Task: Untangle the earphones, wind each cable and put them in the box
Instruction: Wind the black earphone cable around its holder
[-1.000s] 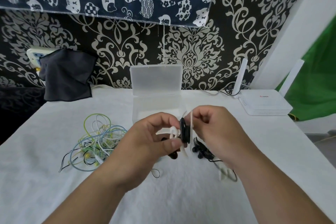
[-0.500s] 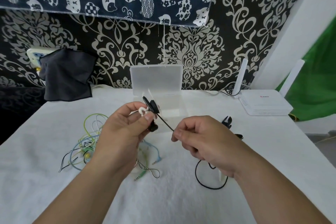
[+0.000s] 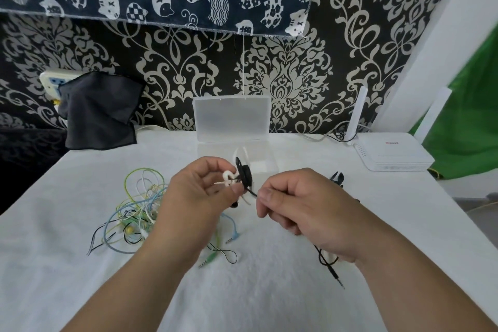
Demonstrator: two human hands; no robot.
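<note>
Above the middle of the desk (image 3: 54,224), the left hand (image 3: 199,198) grips a wound black earphone coil (image 3: 244,176) bound with a white tie (image 3: 228,178). The right hand (image 3: 307,213) pinches the coil's loose cable just beside it. The open clear box (image 3: 231,118) stands at the far edge, and a coloured earphone tangle (image 3: 137,207) lies toward the left edge.

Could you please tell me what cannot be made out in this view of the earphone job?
All in the head view:
- Box: its base is largely covered by the left hand and the black coil that both hands hold, so its contents are unclear.
- Black object beyond the right hand: partly hidden and too small to identify.
- Tangle: the cables overlap, so the count is unclear.
</note>
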